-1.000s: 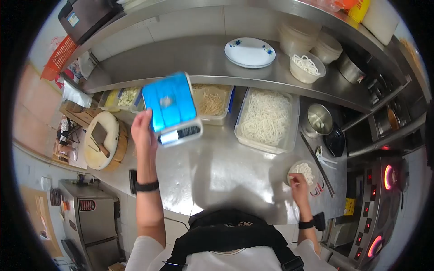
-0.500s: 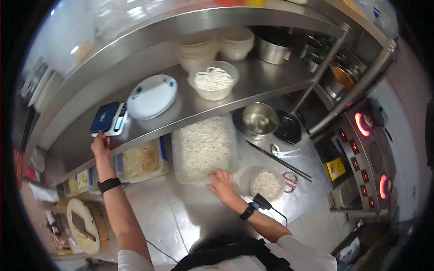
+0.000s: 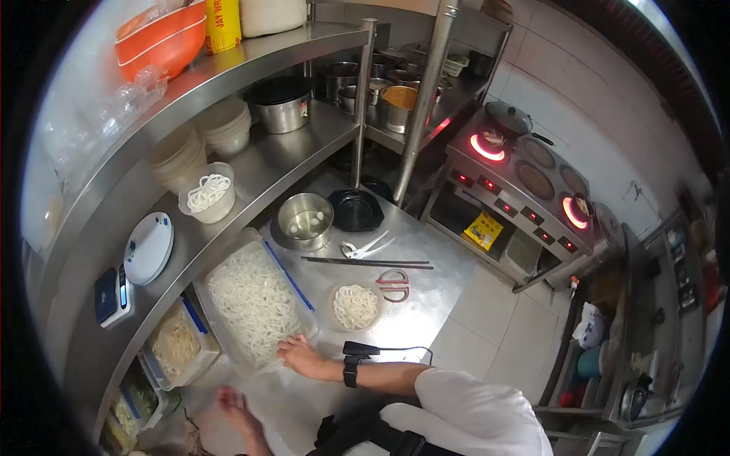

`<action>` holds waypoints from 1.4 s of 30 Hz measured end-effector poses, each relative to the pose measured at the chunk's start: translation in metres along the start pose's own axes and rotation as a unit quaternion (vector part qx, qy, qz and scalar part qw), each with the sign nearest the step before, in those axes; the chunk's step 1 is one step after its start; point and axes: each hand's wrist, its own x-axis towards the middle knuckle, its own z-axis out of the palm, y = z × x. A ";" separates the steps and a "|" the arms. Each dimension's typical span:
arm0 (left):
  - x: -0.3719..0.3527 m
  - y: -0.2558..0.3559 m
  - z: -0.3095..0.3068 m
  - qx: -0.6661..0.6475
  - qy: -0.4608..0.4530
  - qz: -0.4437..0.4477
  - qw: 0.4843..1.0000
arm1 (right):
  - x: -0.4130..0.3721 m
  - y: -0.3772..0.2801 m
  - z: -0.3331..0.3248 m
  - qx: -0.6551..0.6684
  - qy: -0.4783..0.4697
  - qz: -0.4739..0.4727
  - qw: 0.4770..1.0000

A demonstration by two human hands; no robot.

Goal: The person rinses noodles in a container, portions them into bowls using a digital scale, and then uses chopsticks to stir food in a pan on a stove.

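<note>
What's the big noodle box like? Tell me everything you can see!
The box looks like see-through plastic, long and open on top. A blue strip runs along one long side. White noodles lie inside in a big tangle. It sits on the shiny metal table, beside the shelf. The right hand is at its near corner, but I can't tell how firmly it touches.

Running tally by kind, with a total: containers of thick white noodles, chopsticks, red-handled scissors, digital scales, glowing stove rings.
White-noodle containers: 3 (large bin, counter bowl, shelf tub)
Chopsticks: 2
Scissors: 1
Scales: 1
Glowing rings: 2
Total: 9
</note>
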 end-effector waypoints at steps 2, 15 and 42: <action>-0.031 -0.034 -0.014 -0.075 -0.030 -0.193 0.978 | -0.017 -0.009 -0.001 -0.010 0.004 -0.010 1.000; -0.127 -0.085 -0.036 -0.224 -0.225 -0.354 0.880 | -0.117 -0.081 0.009 0.079 -0.128 -0.094 0.984; -0.355 -0.122 -0.072 -0.060 0.534 -0.123 0.835 | 0.002 -0.062 0.000 -0.024 -0.386 -0.182 0.904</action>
